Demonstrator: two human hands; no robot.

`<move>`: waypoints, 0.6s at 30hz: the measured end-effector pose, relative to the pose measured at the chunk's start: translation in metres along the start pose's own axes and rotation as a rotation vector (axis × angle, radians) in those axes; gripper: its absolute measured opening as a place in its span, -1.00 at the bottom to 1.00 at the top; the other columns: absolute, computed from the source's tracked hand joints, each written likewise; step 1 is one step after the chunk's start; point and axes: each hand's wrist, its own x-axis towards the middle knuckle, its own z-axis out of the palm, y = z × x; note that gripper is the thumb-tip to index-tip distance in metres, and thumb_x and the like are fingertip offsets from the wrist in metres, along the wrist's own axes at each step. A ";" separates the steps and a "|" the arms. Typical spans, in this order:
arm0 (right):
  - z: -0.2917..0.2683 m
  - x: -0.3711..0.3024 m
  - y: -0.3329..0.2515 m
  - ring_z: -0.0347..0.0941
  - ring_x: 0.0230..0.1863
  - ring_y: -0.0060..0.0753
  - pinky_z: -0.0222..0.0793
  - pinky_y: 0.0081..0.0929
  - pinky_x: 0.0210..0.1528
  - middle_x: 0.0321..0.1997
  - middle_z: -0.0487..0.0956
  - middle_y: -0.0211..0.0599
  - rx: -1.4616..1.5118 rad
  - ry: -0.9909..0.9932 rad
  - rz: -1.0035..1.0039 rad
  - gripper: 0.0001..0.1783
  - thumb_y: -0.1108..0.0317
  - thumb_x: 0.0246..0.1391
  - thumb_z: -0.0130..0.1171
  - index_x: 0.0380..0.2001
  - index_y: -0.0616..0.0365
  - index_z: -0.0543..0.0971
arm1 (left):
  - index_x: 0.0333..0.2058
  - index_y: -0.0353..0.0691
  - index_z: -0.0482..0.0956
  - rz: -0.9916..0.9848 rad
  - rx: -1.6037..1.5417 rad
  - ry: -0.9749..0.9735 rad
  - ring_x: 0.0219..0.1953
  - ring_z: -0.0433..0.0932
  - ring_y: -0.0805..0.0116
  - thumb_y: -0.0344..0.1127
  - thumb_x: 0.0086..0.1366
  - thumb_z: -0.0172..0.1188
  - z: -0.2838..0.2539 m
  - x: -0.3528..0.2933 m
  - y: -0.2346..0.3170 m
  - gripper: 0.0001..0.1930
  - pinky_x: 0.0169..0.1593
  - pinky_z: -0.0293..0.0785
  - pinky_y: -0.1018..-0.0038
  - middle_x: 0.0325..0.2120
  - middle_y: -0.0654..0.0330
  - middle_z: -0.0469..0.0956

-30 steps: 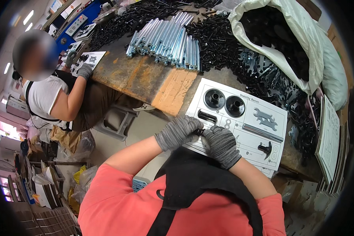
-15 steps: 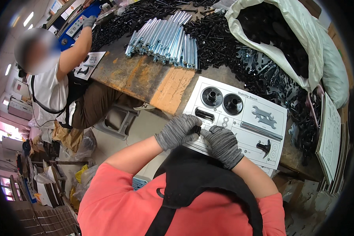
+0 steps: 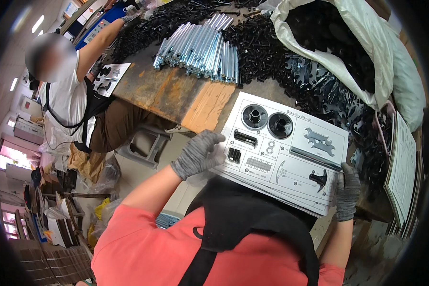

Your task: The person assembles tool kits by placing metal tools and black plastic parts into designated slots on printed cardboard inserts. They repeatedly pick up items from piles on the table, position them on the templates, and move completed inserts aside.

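A white printed card (image 3: 291, 191) lies tilted on a stack of similar sheets at the table's near edge. On it sit two round black flanged caps (image 3: 254, 117), a black piece with a long slot (image 3: 246, 138), a small group of short black bolts (image 3: 234, 155), flat silver wrenches (image 3: 319, 141), a metal tube (image 3: 314, 158) and a black hook-shaped part (image 3: 318, 178). My left hand (image 3: 199, 155), in a grey glove, is empty beside the card's left edge, fingers apart. My gloved right hand (image 3: 349, 193) lies along its right edge, fingers stretched upward, near the tube's end.
Metal tubes (image 3: 200, 47) are heaped behind the card, among piles of black bolts (image 3: 262, 57). Loose wrenches (image 3: 314, 78) spill below a white sack (image 3: 386, 57) of black parts. More printed cards (image 3: 399, 176) stand at right. A co-worker (image 3: 64, 102) sits at left beside another card.
The black bolts that were at my fingers now sit on the card. My left hand has drawn back left and spread its fingers; my right hand has moved to the card's right edge.
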 end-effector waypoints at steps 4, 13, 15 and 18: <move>0.010 -0.021 0.031 0.42 -0.01 -0.10 0.30 -0.31 0.05 -0.05 0.49 -0.06 0.082 -0.106 0.149 -0.64 0.50 0.05 0.01 -0.03 0.22 0.45 | -0.06 -0.26 0.43 -0.043 0.082 0.001 -0.23 0.43 0.31 -0.16 -0.03 0.37 0.002 -0.009 -0.002 -0.43 -0.17 0.41 0.45 -0.23 0.12 0.41; 0.008 -0.021 0.044 0.40 0.01 -0.12 0.27 -0.35 0.07 -0.01 0.47 -0.02 0.255 -0.156 0.159 -0.59 0.45 0.12 -0.05 0.07 0.27 0.37 | -0.01 -0.29 0.40 -0.259 -0.144 -0.030 -0.23 0.43 0.37 -0.20 -0.05 0.41 0.005 -0.011 -0.001 -0.37 -0.16 0.42 0.47 -0.28 0.15 0.44; 0.003 -0.017 0.042 0.41 0.00 -0.11 0.29 -0.35 0.05 -0.02 0.47 -0.01 0.225 -0.214 0.130 -0.57 0.43 0.12 -0.05 0.09 0.27 0.35 | 0.02 -0.30 0.37 -0.272 -0.266 -0.002 -0.20 0.41 0.40 -0.25 0.00 0.37 0.009 -0.013 -0.008 -0.40 -0.11 0.38 0.48 -0.27 0.19 0.43; -0.004 -0.014 0.038 0.43 -0.04 -0.13 0.32 -0.37 0.01 -0.01 0.47 0.00 0.204 -0.283 0.099 -0.55 0.43 0.12 -0.03 0.10 0.27 0.33 | 0.07 -0.29 0.33 -0.370 -0.496 0.001 -0.07 0.39 0.35 -0.33 0.09 0.28 0.012 -0.014 -0.011 -0.44 0.04 0.31 0.43 -0.15 0.15 0.43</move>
